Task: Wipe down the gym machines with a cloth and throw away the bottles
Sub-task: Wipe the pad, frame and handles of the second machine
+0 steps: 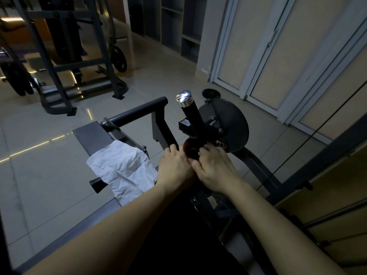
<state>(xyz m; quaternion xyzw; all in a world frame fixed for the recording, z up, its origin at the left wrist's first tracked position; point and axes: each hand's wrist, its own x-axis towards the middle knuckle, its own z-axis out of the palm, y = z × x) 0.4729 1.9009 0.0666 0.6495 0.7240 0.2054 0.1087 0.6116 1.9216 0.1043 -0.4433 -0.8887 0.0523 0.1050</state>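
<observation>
The person leans over a gym machine (pixel 228 124) with both arms stretched forward, and the two hands meet low on its upright black handle (pixel 191 116), just below the stretch that ends in a shiny metal cap (pixel 183 97). The cloth (pixel 189 148), dark and reddish in this dim light, is bunched round the foot of the handle between the hands, which suits rubbing the whole grip rather than one face of it. The right hand (pixel 215 169) has its fingers curled over the cloth and the handle base, thumb tucked in toward the other hand, so it clasps the cloth against the handle. The left hand (pixel 174 168) lies touching it, fingers bent up against the lower end of a grey bracket (pixel 158 128); their tips are hidden, so I cannot tell whether it pinches the cloth, grips the frame to steady it, or only presses there. A crumpled white sheet (pixel 123 167), perhaps a bag or paper, hangs over the frame just left of the hands, near enough to reach; it may be meant for rubbish, though that is a guess. A black bar (pixel 139 111) juts out behind it. No bottles are in view, so that part of the job looks not yet begun from here, and the wiping seems to be at this handle, with its upper part likely to be next.
</observation>
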